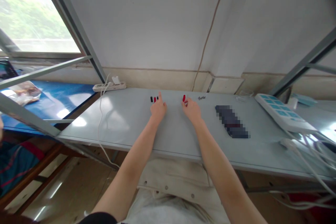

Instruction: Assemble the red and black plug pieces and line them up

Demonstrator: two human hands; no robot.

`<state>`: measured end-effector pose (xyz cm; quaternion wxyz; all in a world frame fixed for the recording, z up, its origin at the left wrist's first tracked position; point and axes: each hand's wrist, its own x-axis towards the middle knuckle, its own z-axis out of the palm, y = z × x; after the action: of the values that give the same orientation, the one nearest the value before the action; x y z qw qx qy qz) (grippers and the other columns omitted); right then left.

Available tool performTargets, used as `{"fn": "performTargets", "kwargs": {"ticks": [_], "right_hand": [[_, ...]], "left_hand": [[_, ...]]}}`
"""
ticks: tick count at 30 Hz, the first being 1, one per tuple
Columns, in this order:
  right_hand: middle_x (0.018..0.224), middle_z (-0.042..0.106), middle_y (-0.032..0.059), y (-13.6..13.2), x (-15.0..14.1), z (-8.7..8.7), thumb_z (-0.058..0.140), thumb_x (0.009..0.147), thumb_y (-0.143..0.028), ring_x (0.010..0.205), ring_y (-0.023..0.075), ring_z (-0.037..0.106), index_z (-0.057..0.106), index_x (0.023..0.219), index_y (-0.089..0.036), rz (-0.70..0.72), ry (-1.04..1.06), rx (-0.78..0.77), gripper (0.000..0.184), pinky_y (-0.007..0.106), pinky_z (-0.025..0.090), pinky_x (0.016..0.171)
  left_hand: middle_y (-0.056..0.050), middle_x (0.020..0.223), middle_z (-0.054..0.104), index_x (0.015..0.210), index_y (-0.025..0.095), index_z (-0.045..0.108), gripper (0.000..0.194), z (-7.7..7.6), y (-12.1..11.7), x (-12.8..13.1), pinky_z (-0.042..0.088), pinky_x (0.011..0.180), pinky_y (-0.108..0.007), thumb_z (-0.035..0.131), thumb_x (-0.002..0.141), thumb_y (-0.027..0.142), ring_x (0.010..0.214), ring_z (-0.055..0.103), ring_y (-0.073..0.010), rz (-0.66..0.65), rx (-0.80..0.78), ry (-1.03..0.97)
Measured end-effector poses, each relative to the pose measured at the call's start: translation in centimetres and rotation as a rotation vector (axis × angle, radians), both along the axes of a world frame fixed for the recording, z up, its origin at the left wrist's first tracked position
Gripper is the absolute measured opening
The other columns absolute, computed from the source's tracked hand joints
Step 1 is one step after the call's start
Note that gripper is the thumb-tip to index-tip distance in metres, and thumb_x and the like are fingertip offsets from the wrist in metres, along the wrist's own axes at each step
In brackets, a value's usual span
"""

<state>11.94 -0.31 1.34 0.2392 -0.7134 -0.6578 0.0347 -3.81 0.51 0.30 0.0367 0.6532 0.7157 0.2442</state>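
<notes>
My left hand rests on the grey table, index finger stretched toward a short row of small black and red caps; its other fingers are curled. My right hand is pinched on a small red cap held upright at the fingertips. A few tiny metal screws lie just right of that hand.
A dark flat object lies right of my hands. A white-and-blue power strip with cables sits at the far right, another white strip with a cord at the back left. A blue bench and metal frame bars stand left.
</notes>
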Motion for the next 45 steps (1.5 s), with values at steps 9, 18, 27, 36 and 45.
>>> {"fn": "performTargets", "kwargs": {"ticks": [9, 18, 27, 36, 45], "right_hand": [[0.079, 0.064, 0.0065, -0.4, -0.8, -0.9, 0.041, 0.082, -0.033, 0.075, 0.0175, 0.058, 0.059, 0.088, -0.019, 0.084, 0.019, -0.005, 0.024, 0.025, 0.039, 0.063], [0.079, 0.063, 0.0082, -0.4, -0.7, -1.0, 0.037, 0.084, -0.033, 0.072, 0.0173, 0.057, 0.057, 0.089, -0.018, 0.095, 0.061, 0.056, 0.026, 0.025, 0.037, 0.062], [0.057, 0.052, 0.002, -0.2, -0.8, -1.0, 0.017, 0.084, -0.056, 0.055, 0.0148, 0.048, 0.049, 0.071, -0.019, 0.17, 0.444, 0.228, 0.051, 0.025, 0.032, 0.054], [0.053, 0.044, -0.0011, -0.9, -1.4, -0.2, 0.022, 0.082, -0.057, 0.051, 0.0107, 0.041, 0.048, 0.061, -0.018, 0.253, 0.628, 0.356, 0.052, 0.022, 0.03, 0.052], [0.053, 0.046, -0.0011, -0.7, -1.5, -0.4, 0.026, 0.081, -0.058, 0.05, 0.0107, 0.041, 0.048, 0.062, -0.018, 0.259, 0.591, 0.361, 0.049, 0.023, 0.031, 0.051]], "left_hand": [[-0.018, 0.099, 0.06, 0.136, 0.016, 0.017, 0.064, -0.9, 0.7, -0.5, 0.043, 0.071, -0.035, 0.042, 0.079, 0.032, 0.085, 0.06, -0.0274, 0.047, -0.01, -0.022], [-0.008, 0.08, 0.062, 0.101, 0.016, 0.054, 0.026, -0.6, 1.5, -0.4, 0.041, 0.063, -0.024, 0.036, 0.082, 0.021, 0.069, 0.058, -0.0136, -0.203, 0.137, -0.524], [0.003, 0.066, 0.053, 0.091, 0.017, 0.053, 0.027, 0.0, 0.2, 1.8, 0.023, 0.037, -0.017, 0.056, 0.071, 0.035, 0.036, 0.038, -0.0016, -0.64, -0.123, -1.455], [0.001, 0.07, 0.056, 0.097, 0.017, 0.057, 0.041, 0.4, -0.7, 2.4, 0.022, 0.037, -0.018, 0.064, 0.064, 0.039, 0.039, 0.041, -0.0011, -0.706, -0.228, -1.467], [0.003, 0.062, 0.051, 0.072, 0.015, 0.057, 0.029, -0.2, -0.5, 2.7, 0.023, 0.037, -0.017, 0.064, 0.063, 0.042, 0.038, 0.039, -0.0007, -0.626, -0.165, -1.518]]}}
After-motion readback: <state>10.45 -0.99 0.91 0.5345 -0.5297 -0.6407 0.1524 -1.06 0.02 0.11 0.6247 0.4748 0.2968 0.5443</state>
